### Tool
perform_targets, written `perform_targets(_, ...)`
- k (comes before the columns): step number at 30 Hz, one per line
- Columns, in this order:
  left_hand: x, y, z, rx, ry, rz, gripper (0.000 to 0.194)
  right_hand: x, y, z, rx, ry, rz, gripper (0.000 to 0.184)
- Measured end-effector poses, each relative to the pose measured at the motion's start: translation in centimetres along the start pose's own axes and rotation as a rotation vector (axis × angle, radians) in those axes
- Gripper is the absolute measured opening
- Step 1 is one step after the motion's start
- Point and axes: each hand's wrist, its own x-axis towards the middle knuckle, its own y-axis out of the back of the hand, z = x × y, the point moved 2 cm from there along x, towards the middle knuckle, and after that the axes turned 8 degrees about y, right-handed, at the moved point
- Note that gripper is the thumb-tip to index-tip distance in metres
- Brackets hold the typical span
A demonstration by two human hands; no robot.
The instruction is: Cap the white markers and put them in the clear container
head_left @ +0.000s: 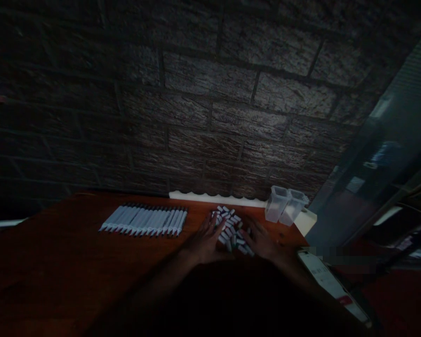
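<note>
A loose pile of small white marker caps (230, 230) lies on the wooden table, between my two hands. My left hand (208, 241) rests at the pile's left side, its fingers stretched apart and touching some caps. On the opposite side, my right hand (263, 241) has its fingers spread against the pile's edge. Neither hand visibly grips a cap, though the dim light hides detail at the fingertips. To the left, a neat row of uncapped white markers (145, 221) lies side by side, their tips towards me.
Two clear plastic containers (278, 204) stand at the table's back right corner. A white wavy-edged strip (217, 199) runs along the foot of the brick wall (210, 117). A phone with a lit screen (331, 283) lies at the right. The wooden table (56, 271) extends left.
</note>
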Motion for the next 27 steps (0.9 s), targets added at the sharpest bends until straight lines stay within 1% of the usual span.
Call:
perform_targets(2,0.5,-0.3,-0.2,-0.009,-0.013,0.032,0.113,1.4,-0.9,-1.3,0.023,0.029,0.043,0.056)
perform_targets(5,0.8,-0.5,-0.6,-0.017,-0.045,0.053,0.110,4.3,-2.0,-3.6,0.054,0.044,0.086,0.042)
perform_targets(7,0.5,-0.3,-0.8,-0.016,-0.056,0.062,0.107,5.1,-2.0,-4.5,0.070,0.045,0.097,0.040)
perform_targets(8,0.3,-0.1,-0.8,-0.013,-0.057,0.068,0.107,5.0,-1.8,-4.6,0.076,0.046,0.095,0.042)
perform_targets(10,-0.2,0.3,-0.7,-0.006,-0.048,0.071,0.110,3.6,-1.1,-4.3,0.093,0.056,0.064,0.051)
perform_targets(11,-0.4,0.4,-0.6,-0.004,-0.039,0.066,0.114,2.5,-0.7,-3.8,0.090,0.052,0.033,0.059)
perform_targets(13,-0.6,0.4,-0.3,-0.007,-0.019,0.044,0.124,0.2,-0.3,-2.8,0.060,0.100,-0.050,0.070)
perform_targets(14,-0.6,0.3,-0.1,-0.010,-0.010,0.034,0.127,-0.7,-0.3,-2.4,0.036,0.103,-0.059,0.072)
perform_targets(16,-0.3,-0.1,0.3,-0.017,0.005,0.036,0.124,-1.5,-0.7,-1.9,-0.020,0.096,-0.065,0.072)
perform_targets(18,0.0,-0.3,0.4,-0.018,0.018,0.058,0.112,-0.9,-1.7,-1.9,-0.072,0.103,-0.050,0.068)
perform_targets(20,0.1,-0.3,0.2,-0.008,0.015,0.071,0.100,0.6,-2.9,-2.2,-0.088,0.099,-0.032,0.064)
perform_targets(22,0.0,0.1,-0.2,0.013,-0.005,0.062,0.096,2.2,-3.7,-2.4,-0.059,0.094,-0.005,0.061)
perform_targets(24,-0.4,0.6,-0.8,0.031,-0.014,0.050,0.096,3.2,-3.8,-2.5,-0.001,0.087,0.060,0.056)
perform_targets(26,-0.6,1.3,-1.4,0.044,-0.001,0.052,0.093,3.5,-3.3,-2.2,0.069,0.073,0.138,0.050)
perform_targets(27,-0.7,1.7,-1.7,0.050,0.007,0.057,0.091,3.3,-2.9,-2.0,0.091,0.070,0.157,0.048)
